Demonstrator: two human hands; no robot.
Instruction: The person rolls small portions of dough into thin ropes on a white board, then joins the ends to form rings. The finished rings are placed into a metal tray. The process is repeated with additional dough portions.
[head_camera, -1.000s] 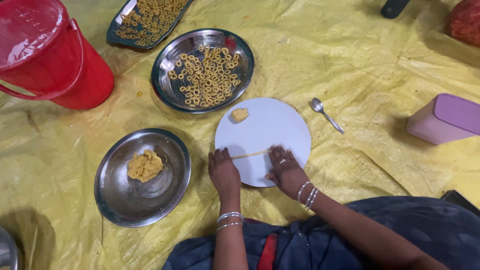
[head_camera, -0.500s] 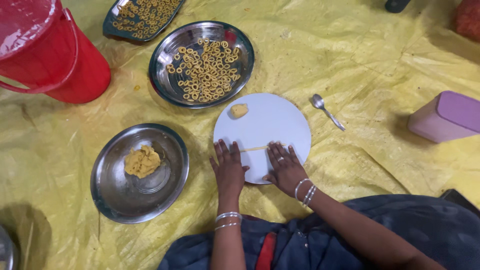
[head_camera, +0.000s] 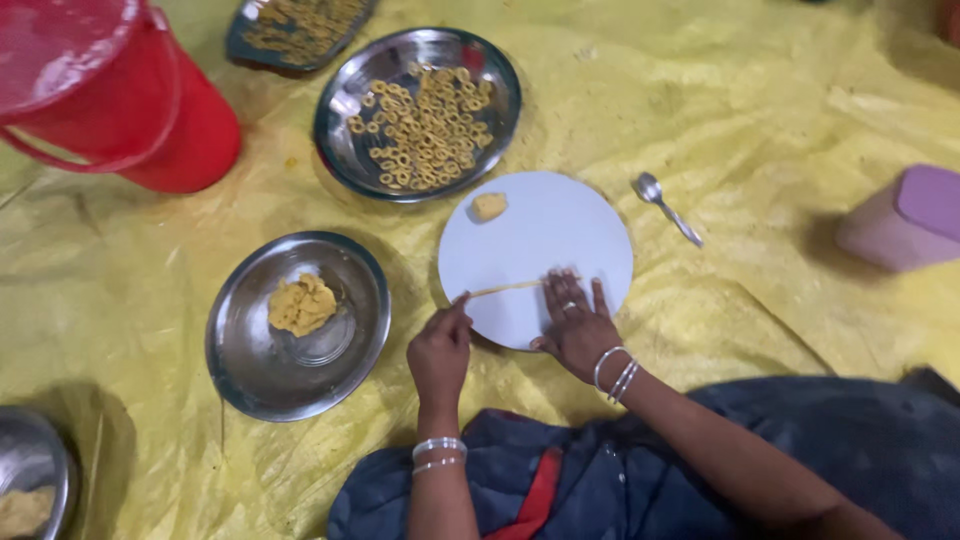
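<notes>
ok, right hand (head_camera: 578, 325) lies flat, palm down, on the near edge of the round white board (head_camera: 540, 240), fingers (head_camera: 560, 295) spread and released, pressing on the right end of a thin dough strand (head_camera: 505, 289). left hand (head_camera: 440, 350) sits at the board's near-left rim, fingers pinched on the strand's left end. strand lies roughly level across the near part of the board, just inside the edge.

small dough lump (head_camera: 489, 206) sits near the board's far-left edge, apart from the strand. middle and right of the board are bare.

around it: steel plate of dough rings (head_camera: 420, 110) just beyond the board's far-left edge, close but can't tell if touching. steel bowl (head_camera: 250, 370) with a dough mass (head_camera: 301, 304) to the left, near the left hand, narrow gap to the board. spoon (head_camera: 665, 206) just off the board's right rim. pink box (head_camera: 905, 220) well apart at right. red bucket (head_camera: 110, 90) far left. dark tray of rings (head_camera: 290, 30) at top edge, partly cut off. another steel dish (head_camera: 30, 480) at bottom-left corner, cut off.

all of it on a crinkled yellow sheet (head_camera: 760, 110); widest open stretch is to the right, between spoon and box, and beyond.
</notes>
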